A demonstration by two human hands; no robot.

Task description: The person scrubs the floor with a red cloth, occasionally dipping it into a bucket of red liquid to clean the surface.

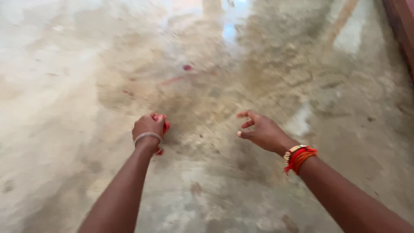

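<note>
My arms are bare; a silver bangle [147, 136] circles my left wrist, red-orange bangles and threads [299, 157] my right.

Below me is a bare concrete floor [207, 190], mottled grey and tan, blurred in this view. A broad darker, damp-looking patch [258, 86] runs from the top centre down through the middle. Left of that patch the floor is paler and washed out. At the patch's upper edge, a bright glare [230, 26] of reflected light. Right of the patch, at the top corner, a dark reddish-brown edge [403, 30], wall or furniture, can't tell. Small red specks [187, 67] lie on the patch's left side.
</note>
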